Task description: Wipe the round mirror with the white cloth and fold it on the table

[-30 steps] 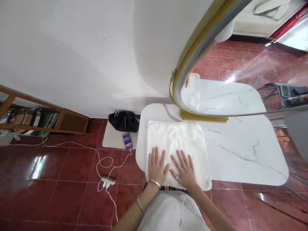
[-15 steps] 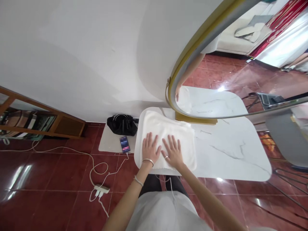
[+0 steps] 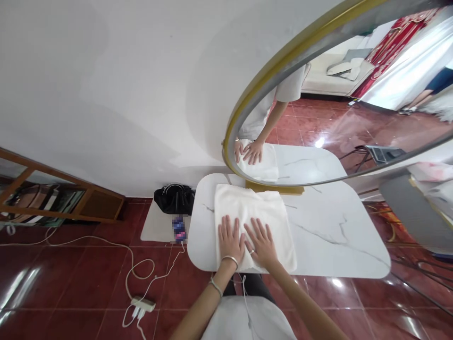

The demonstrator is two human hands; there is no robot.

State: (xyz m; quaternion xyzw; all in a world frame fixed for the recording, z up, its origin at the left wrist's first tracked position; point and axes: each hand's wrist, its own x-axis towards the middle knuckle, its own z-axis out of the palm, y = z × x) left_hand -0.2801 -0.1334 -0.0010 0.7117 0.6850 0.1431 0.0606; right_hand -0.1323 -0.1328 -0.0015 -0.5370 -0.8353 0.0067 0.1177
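Observation:
A white towel (image 3: 255, 203) lies spread on the left part of a white marbled tabletop (image 3: 336, 236). My left hand (image 3: 231, 240) rests flat on it, palm down with fingers stretched out. Beside it, my right hand (image 3: 261, 242) also presses flat on the towel, fingers spread, a ring on one finger. The two thumbs are close together. Small folds show along the towel's far edge, near the base of the mirror. Both palms are hidden against the cloth.
A large gold-rimmed mirror (image 3: 283, 156) stands at the table's back and reflects my arms. On the left, a black bag (image 3: 174, 198) and a phone (image 3: 179, 230) sit on a low pale surface. A power strip (image 3: 143, 303) with white cables lies on the red tiled floor.
My hands and the towel have shifted to the right on the tabletop, baring more of its left end. Both hands stay flat. The camera view has also moved slightly.

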